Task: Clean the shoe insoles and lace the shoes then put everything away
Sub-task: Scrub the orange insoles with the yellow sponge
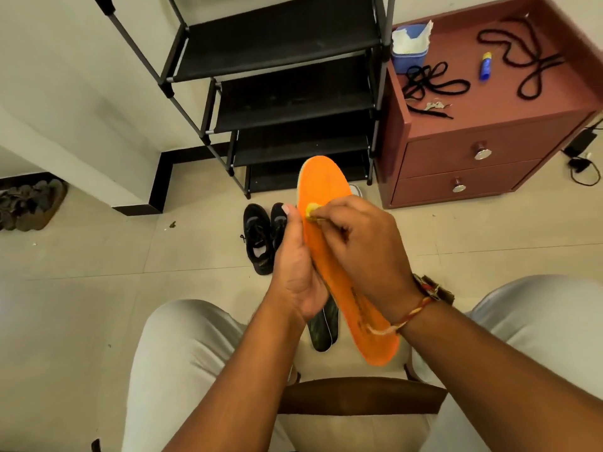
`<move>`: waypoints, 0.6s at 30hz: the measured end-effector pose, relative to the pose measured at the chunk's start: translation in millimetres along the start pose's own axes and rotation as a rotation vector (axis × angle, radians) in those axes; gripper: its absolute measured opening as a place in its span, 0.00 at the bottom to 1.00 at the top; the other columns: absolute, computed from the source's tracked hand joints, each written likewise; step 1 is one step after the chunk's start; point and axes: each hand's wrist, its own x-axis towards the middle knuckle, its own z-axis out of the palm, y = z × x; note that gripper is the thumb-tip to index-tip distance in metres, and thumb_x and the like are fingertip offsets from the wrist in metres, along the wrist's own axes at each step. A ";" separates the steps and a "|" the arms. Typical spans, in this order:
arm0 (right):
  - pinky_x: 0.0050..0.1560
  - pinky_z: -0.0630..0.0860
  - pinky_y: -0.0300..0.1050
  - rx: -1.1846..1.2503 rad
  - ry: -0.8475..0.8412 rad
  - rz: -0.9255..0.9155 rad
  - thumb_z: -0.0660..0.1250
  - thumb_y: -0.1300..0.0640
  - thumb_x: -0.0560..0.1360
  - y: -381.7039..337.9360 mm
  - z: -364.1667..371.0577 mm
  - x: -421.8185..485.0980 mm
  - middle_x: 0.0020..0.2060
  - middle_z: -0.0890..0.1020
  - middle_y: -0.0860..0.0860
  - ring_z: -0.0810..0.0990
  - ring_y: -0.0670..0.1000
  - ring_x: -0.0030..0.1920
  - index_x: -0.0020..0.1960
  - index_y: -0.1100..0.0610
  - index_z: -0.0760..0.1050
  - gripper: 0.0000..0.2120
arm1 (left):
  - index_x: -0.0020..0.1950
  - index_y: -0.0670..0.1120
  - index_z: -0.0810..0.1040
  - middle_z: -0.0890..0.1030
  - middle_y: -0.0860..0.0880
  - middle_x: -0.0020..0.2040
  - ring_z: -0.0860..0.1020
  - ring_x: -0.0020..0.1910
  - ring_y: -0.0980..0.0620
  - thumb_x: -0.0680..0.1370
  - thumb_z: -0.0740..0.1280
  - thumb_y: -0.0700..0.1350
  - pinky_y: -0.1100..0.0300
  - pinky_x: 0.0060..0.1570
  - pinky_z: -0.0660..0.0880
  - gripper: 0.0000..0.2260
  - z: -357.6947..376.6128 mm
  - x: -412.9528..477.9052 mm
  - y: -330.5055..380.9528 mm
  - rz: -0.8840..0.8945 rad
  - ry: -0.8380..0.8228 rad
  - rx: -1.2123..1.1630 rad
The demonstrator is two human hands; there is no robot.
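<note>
Bare floor tiles (107,249) lie open toward nine o'clock. At twelve the black shoe rack (287,86) blocks the way, with black shoes (264,238) just before it. At two o'clock the cabinet top (509,106) is cluttered by laces (522,57) and a tissue box (409,48).

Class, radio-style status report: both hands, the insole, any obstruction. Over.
Left hand gripping orange insole by its edge. Right hand pressing small yellow wad onto it. Laces still loose on cabinet. Nothing in the way.

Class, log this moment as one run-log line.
step: cleaning insole | left hand: holds orange insole | right hand: presses small yellow wad on it | laces: on cabinet
</note>
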 end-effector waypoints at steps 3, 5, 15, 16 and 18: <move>0.53 0.81 0.48 -0.049 0.143 0.094 0.69 0.58 0.79 25.1 -12.9 15.1 0.52 0.84 0.51 0.81 0.48 0.52 0.56 0.56 0.83 0.08 | 0.76 0.49 0.69 0.79 0.40 0.67 0.78 0.65 0.38 0.78 0.53 0.69 0.38 0.64 0.75 0.34 3.0 -2.9 -7.7 -0.061 -0.046 0.064; 0.52 0.81 0.46 -0.036 0.205 0.131 0.69 0.58 0.79 30.4 -18.5 17.9 0.51 0.84 0.51 0.81 0.47 0.51 0.56 0.57 0.83 0.08 | 0.77 0.50 0.67 0.79 0.40 0.67 0.79 0.65 0.38 0.78 0.53 0.69 0.38 0.61 0.77 0.33 5.2 -4.3 -9.1 -0.089 -0.059 0.084; 0.56 0.79 0.39 0.012 0.206 0.195 0.69 0.57 0.79 29.3 -23.5 23.6 0.53 0.84 0.49 0.80 0.44 0.53 0.57 0.55 0.83 0.09 | 0.74 0.54 0.69 0.83 0.43 0.61 0.82 0.60 0.39 0.80 0.52 0.66 0.40 0.55 0.80 0.27 6.0 -7.4 -10.3 -0.121 -0.055 0.191; 0.55 0.78 0.36 0.024 0.226 0.244 0.69 0.57 0.79 34.2 -27.1 25.0 0.53 0.84 0.50 0.79 0.43 0.52 0.58 0.55 0.83 0.09 | 0.73 0.55 0.69 0.84 0.45 0.59 0.83 0.58 0.40 0.80 0.52 0.66 0.40 0.54 0.81 0.26 5.8 -7.0 -11.2 -0.127 -0.061 0.209; 0.54 0.73 0.28 0.047 0.228 0.267 0.69 0.57 0.79 34.3 -28.6 23.6 0.53 0.84 0.50 0.78 0.41 0.52 0.58 0.55 0.83 0.09 | 0.70 0.57 0.70 0.86 0.47 0.56 0.83 0.57 0.41 0.79 0.53 0.66 0.39 0.55 0.80 0.24 6.4 -6.9 -11.4 -0.131 -0.059 0.231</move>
